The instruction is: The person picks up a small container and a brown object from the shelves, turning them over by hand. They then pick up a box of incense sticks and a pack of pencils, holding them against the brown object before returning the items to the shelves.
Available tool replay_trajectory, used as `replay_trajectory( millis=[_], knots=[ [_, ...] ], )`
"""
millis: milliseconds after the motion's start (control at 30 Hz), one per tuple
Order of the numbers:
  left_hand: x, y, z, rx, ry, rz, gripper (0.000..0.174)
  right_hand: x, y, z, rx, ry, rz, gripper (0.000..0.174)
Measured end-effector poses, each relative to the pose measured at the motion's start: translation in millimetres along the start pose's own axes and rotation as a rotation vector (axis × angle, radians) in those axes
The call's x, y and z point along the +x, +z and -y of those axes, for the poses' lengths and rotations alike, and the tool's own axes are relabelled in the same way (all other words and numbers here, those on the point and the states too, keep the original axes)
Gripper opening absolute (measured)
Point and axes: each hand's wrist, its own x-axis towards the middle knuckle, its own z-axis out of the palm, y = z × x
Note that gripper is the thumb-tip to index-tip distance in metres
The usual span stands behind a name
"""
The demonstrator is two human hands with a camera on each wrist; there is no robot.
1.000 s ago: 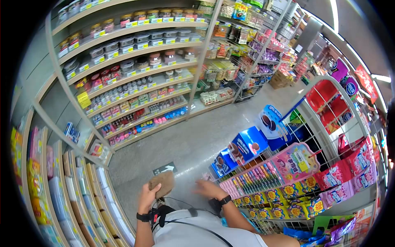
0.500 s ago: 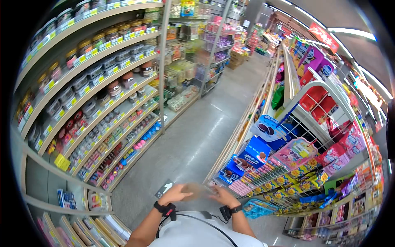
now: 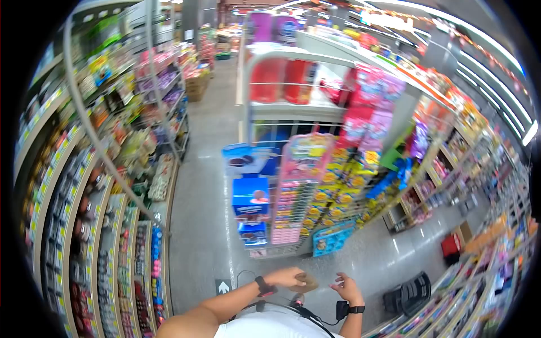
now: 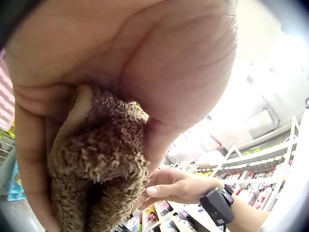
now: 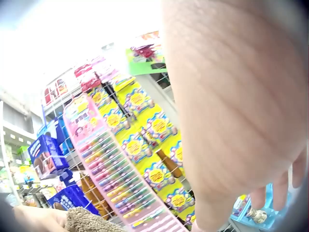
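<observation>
My left hand (image 3: 286, 276) grips a brown, fuzzy towel-like cloth (image 4: 99, 154) between thumb and fingers. Bunched and folded, the cloth hangs below the palm in the left wrist view, and a smooth tan edge shows beside the thumb. Just to the right, at about the same height, my right hand (image 3: 347, 287) is held with loosely bent fingers and nothing in them. A small gap separates it from the cloth in the head view. Part of the brown cloth also shows low in the right wrist view, beside the left hand.
Ahead stands a wire rack end with blue boxes (image 3: 251, 198), a pink card of candy tubes (image 3: 292, 211) and yellow candy packets (image 3: 324, 197). A blue tray (image 3: 332, 236) hangs low there. Stocked shelves (image 3: 84, 225) run along the left, and a black basket (image 3: 408, 293) stands at right.
The head view has swung to the right, bringing the wire rack in front. The left hand keeps its hold on the cloth throughout; the right hand stays beside it, empty.
</observation>
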Motion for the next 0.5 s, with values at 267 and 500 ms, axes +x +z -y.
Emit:
replay_trajectory(
  millis=[267, 500],
  knots=[
    [141.8, 62.4, -34.6, -0.017, 0.116, 0.147, 0.035, -14.5, -64.3, -84.5, 0.136, 0.098, -0.032, 0.069],
    [305.1, 136.0, -126.5, -0.082, 0.103, 0.276, 0.036, -44.2, -167.6, -213.9, 0.265, 0.134, -0.179, 0.071]
  ],
)
